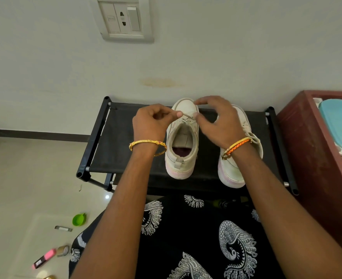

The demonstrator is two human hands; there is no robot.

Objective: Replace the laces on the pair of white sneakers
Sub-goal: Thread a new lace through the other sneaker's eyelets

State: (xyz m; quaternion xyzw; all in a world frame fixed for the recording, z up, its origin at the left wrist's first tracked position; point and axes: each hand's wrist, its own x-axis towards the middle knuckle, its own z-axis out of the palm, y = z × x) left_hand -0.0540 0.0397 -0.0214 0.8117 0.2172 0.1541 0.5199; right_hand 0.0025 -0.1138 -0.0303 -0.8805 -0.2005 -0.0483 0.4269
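Observation:
Two white sneakers stand side by side on a black fabric rack [109, 137], toes toward the wall. The left sneaker [181, 156] faces me with its mouth open and a pale lace [187, 116] crossing its upper eyelets. My left hand [153, 122] pinches one end of that lace between thumb and forefinger. My right hand [214, 119] is over the same shoe's tongue, its thumb and fingers at the other side of the lace; the exact grip is hidden. The right sneaker [234, 170] is partly covered by my right wrist.
A dark red cabinet [311, 150] with a light blue lidded box [341, 125] stands right of the rack. On the floor at lower left lie a green cap [79, 219], a pink highlighter [44, 258], a tape roll [63, 250] and a small metal piece [63, 228]. The wall is close behind.

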